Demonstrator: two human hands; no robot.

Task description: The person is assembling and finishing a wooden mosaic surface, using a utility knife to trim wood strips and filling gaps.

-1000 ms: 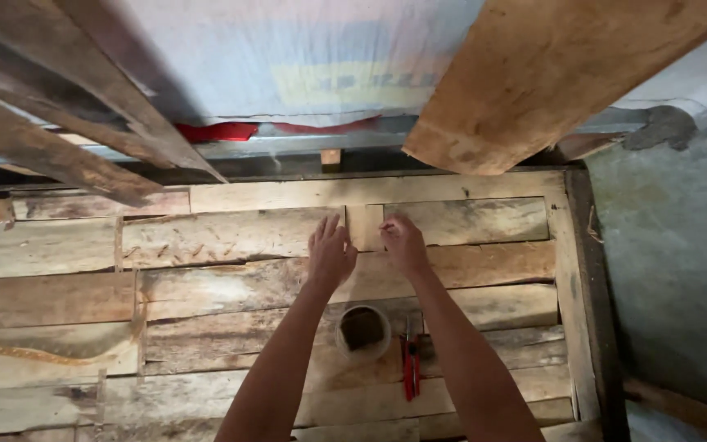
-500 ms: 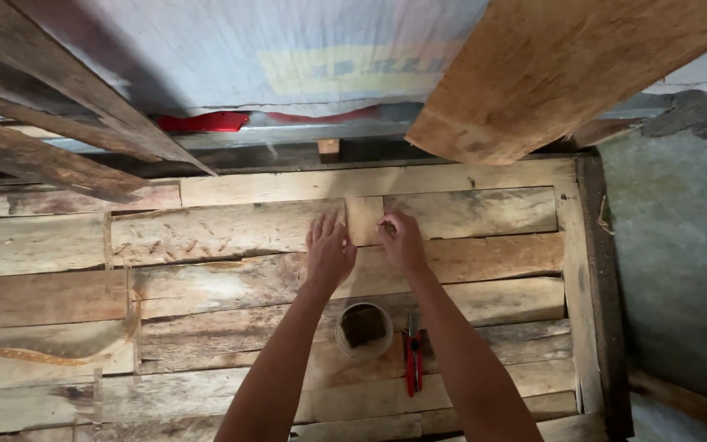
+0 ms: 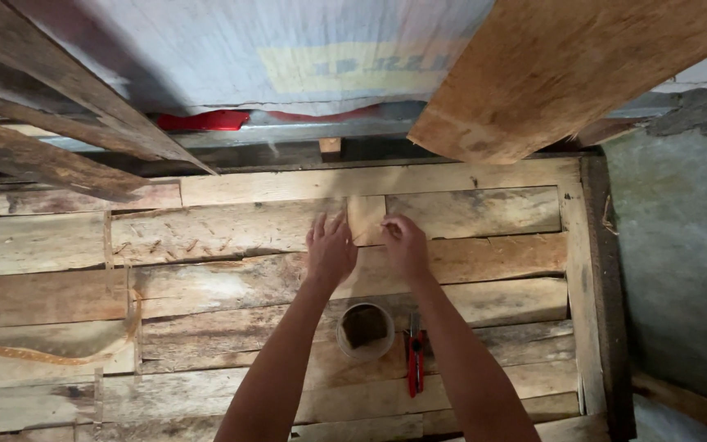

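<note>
Plank platform (image 3: 231,295) mostly boarded; left hand (image 3: 330,252) lies flat and released beside a short pale wood block (image 3: 365,219) at 12 o'clock, right hand (image 3: 405,245) pinching its edge, block seated but seemingly unfastened, with cup (image 3: 365,331) and red-handled pliers (image 3: 414,364) untouched at 6 o'clock.

Rough timber platform against a sheeted wall

Weathered planks (image 3: 206,286) fill the lower frame; a pale plastic sheet (image 3: 288,49) covers the wall across the top, a red strip (image 3: 202,121) at its foot. Loose boards (image 3: 59,106) lean at upper left, a broad plank (image 3: 566,65) at upper right. Grey concrete floor (image 3: 681,270) at right.
</note>
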